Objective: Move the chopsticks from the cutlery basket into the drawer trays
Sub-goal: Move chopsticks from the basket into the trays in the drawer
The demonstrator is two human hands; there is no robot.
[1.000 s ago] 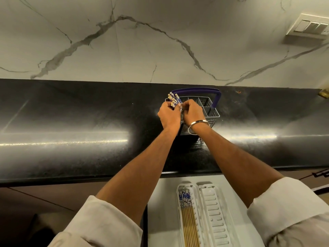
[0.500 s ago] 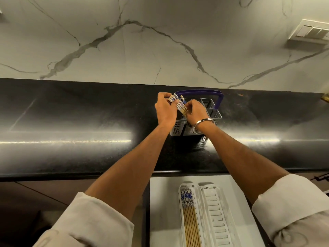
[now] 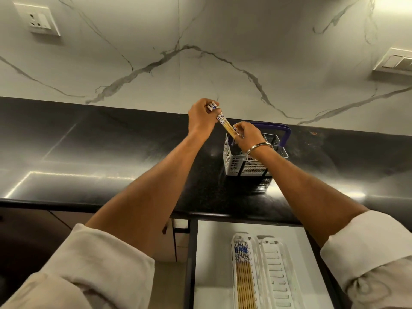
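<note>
A grey cutlery basket [image 3: 234, 162] with a purple handle stands on the black counter. Above its left rim I hold a bundle of wooden chopsticks [image 3: 227, 127] with blue-and-white patterned tops, tilted up to the left. My left hand [image 3: 201, 118] grips their patterned upper ends. My right hand [image 3: 248, 136], with a metal bangle at the wrist, is closed on their lower part over the basket. In the open drawer below, the left white tray [image 3: 234, 275] holds several chopsticks, and the right tray [image 3: 276, 275] holds none.
The black counter [image 3: 100, 152] runs the full width under a marble wall. A socket plate [image 3: 39, 20] sits high on the left and a switch plate [image 3: 394, 62] on the right. The drawer's white floor [image 3: 211, 253] lies left of the trays.
Both hands have lifted the chopstick bundle up and to the left, out of the basket. The camera view has shifted, so the basket sits further right.
</note>
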